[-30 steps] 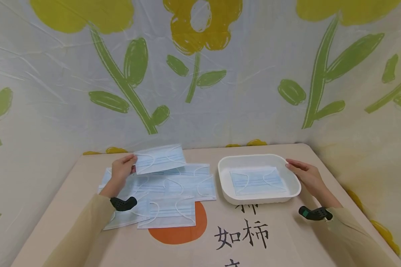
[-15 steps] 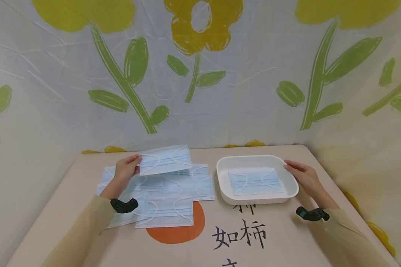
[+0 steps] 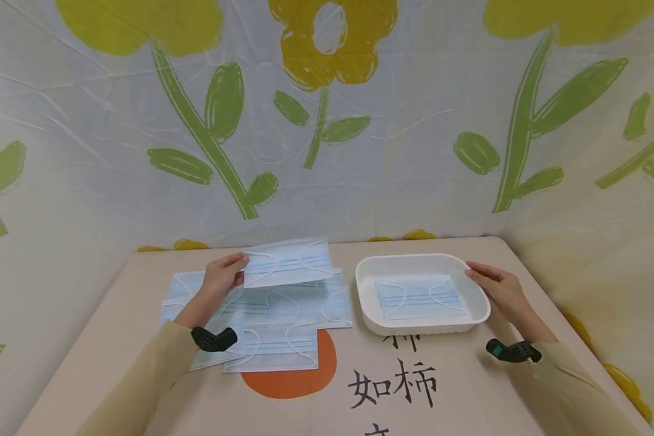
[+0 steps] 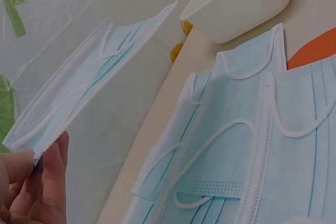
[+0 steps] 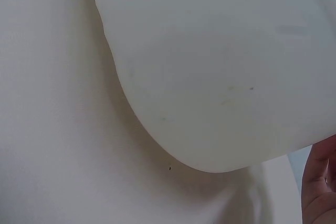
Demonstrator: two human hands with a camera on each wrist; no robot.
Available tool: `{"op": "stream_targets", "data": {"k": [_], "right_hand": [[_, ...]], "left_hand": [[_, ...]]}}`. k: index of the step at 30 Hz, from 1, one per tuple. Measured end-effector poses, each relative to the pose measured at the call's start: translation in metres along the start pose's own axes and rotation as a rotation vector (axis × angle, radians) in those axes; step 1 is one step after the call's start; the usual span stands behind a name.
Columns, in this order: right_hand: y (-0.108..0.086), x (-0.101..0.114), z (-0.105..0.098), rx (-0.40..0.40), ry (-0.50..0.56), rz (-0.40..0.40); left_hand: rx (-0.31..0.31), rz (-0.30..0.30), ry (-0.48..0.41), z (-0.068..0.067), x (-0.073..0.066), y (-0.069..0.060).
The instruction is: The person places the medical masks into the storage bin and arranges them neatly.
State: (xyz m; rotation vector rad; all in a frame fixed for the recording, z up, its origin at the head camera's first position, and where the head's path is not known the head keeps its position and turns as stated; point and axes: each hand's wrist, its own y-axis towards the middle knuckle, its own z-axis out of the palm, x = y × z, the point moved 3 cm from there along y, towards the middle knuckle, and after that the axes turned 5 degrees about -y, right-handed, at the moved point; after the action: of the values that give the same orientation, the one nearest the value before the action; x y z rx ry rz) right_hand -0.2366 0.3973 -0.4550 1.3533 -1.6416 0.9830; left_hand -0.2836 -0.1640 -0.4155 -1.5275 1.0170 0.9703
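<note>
My left hand (image 3: 220, 283) pinches a light blue disposable face mask (image 3: 287, 263) by its left end. In the left wrist view the held mask (image 4: 89, 80) is tilted in the air, thumb on one face and fingers behind. Below it, several overlapping face masks (image 3: 280, 346) lie flat, white ear loops upward. At the right, my right hand (image 3: 504, 293) grips the right rim of a white plastic tray (image 3: 422, 327). One face mask (image 3: 419, 298) lies inside the tray. The right wrist view shows the tray's outer wall (image 5: 210, 77) close up, with only part of the hand.
The table (image 3: 458, 387) has a pale cover printed with an orange circle (image 3: 324, 363) and black characters (image 3: 395, 384). A flower-patterned curtain (image 3: 403, 169) hangs behind the table's back edge. A dark strap device (image 3: 214, 339) sits on the left wrist.
My left hand has carried the pinched face mask to the right above the other masks. The right hand and the tray have stayed in place.
</note>
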Motion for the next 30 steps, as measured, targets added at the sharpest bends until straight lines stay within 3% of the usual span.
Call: {"op": "stream_targets", "data": {"k": [30], "right_hand": [[-0.002, 0.003, 0.001, 0.004, 0.008, 0.009]], "left_hand": [[0.144, -0.004, -0.095, 0.059, -0.019, -0.017]]}}
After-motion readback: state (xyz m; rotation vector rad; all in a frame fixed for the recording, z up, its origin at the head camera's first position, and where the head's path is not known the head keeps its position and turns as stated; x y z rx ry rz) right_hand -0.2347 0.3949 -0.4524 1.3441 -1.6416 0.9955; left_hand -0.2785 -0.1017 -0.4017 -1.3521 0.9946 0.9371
